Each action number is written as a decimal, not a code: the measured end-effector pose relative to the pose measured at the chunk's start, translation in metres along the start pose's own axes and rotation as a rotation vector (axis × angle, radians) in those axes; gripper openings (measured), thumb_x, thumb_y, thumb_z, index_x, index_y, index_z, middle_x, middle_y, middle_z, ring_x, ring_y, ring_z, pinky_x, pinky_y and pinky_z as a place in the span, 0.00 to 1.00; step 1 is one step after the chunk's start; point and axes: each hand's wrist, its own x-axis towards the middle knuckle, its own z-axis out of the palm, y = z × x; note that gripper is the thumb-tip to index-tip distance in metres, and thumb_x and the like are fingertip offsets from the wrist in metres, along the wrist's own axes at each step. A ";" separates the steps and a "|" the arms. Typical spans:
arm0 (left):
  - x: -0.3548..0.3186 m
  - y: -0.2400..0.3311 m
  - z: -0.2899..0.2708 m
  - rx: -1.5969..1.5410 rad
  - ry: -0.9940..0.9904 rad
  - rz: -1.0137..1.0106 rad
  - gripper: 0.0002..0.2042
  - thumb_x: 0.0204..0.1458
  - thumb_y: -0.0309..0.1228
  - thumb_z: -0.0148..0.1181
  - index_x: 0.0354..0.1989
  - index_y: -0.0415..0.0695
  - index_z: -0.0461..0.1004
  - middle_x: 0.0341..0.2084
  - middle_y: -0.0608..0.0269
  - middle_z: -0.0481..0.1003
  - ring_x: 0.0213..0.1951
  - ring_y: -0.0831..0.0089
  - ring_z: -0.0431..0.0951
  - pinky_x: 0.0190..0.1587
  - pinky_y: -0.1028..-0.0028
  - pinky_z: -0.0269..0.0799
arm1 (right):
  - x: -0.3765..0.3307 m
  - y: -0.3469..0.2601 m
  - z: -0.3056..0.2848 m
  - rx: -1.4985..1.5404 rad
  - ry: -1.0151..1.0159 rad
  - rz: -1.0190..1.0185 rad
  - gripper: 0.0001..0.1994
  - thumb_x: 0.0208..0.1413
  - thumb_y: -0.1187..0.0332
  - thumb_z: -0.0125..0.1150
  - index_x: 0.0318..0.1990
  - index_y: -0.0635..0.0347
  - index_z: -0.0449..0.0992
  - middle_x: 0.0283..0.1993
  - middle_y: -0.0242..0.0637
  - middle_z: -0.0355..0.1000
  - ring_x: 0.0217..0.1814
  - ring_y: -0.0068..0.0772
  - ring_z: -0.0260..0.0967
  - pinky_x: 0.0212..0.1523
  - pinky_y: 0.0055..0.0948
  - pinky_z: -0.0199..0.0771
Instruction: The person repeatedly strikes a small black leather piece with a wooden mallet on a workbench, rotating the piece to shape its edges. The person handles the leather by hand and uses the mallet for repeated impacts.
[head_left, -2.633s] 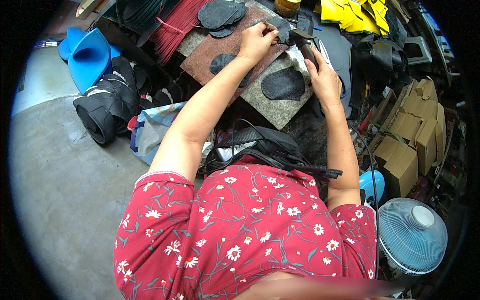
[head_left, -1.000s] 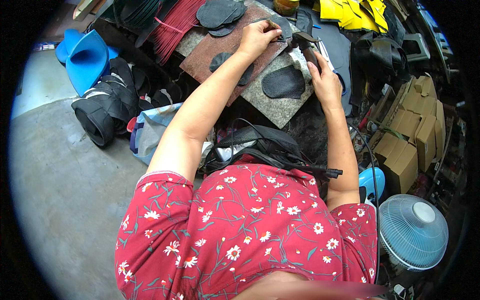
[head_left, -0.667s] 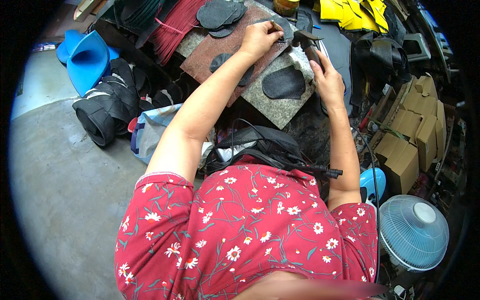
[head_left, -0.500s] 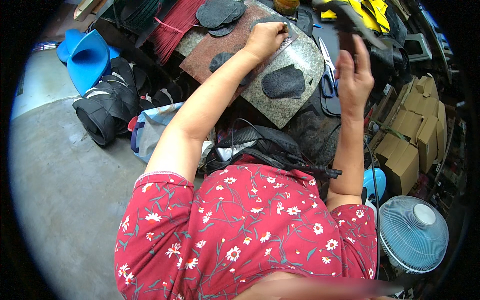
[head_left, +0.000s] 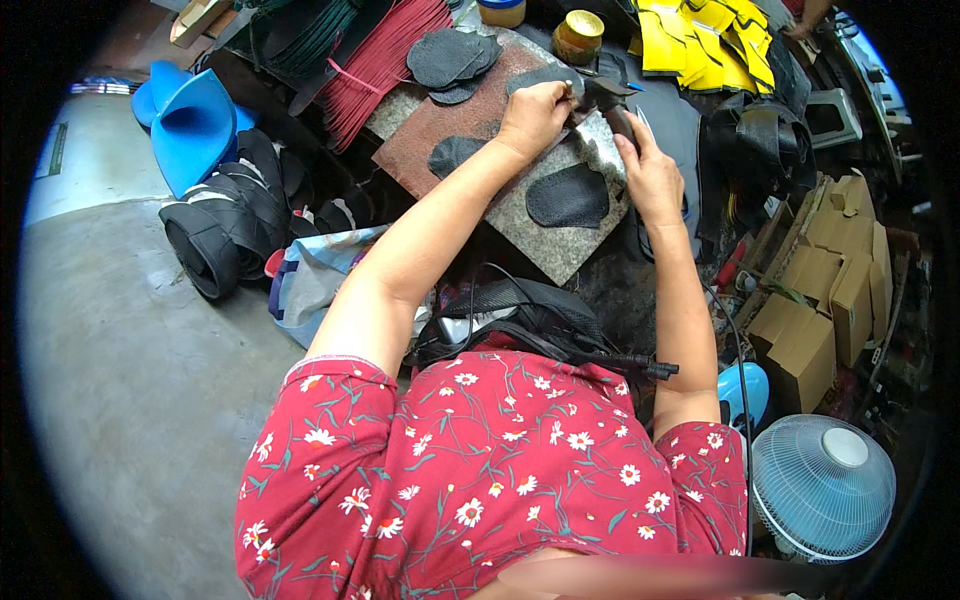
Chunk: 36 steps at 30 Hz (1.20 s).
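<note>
The hammer (head_left: 611,106) is clasped in the right grip (head_left: 654,178), head beyond, long axis directed forward-left; left grip (head_left: 536,120) pinched on an indistinct object (head_left: 570,88).

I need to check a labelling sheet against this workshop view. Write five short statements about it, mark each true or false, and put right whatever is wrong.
1. The right hand has its grip on a hammer. True.
2. The speckled gray slab is bare. False: a rounded black piece lies on it.
3. The left hand is up near the hammer's head. True.
4. The fan is on the person's left. False: it is on the right.
5. The yellow pieces lie farther from the person's body than the black piece on the slab. True.
</note>
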 end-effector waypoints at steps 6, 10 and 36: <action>0.011 -0.012 -0.003 -0.907 0.212 -0.562 0.09 0.54 0.30 0.57 0.33 0.35 0.70 0.28 0.52 0.76 0.29 0.66 0.79 0.31 0.68 0.75 | -0.001 0.003 0.015 -0.049 0.005 0.000 0.22 0.59 0.47 0.50 0.59 0.37 0.67 0.40 0.50 0.76 0.43 0.57 0.74 0.42 0.49 0.72; 0.023 -0.015 -0.011 0.237 0.015 -0.040 0.13 0.52 0.37 0.54 0.33 0.37 0.69 0.34 0.44 0.71 0.42 0.49 0.69 0.48 0.54 0.64 | 0.001 0.010 0.014 0.032 -0.024 0.039 0.22 0.59 0.48 0.50 0.60 0.39 0.67 0.42 0.50 0.76 0.45 0.56 0.73 0.45 0.46 0.72; 0.014 0.027 -0.075 0.511 -0.159 -0.019 0.19 0.40 0.34 0.70 0.39 0.40 0.71 0.35 0.50 0.74 0.42 0.52 0.74 0.44 0.59 0.73 | -0.039 0.044 0.000 0.722 0.044 0.213 0.20 0.61 0.63 0.56 0.59 0.56 0.69 0.21 0.25 0.65 0.17 0.13 0.58 0.17 0.18 0.60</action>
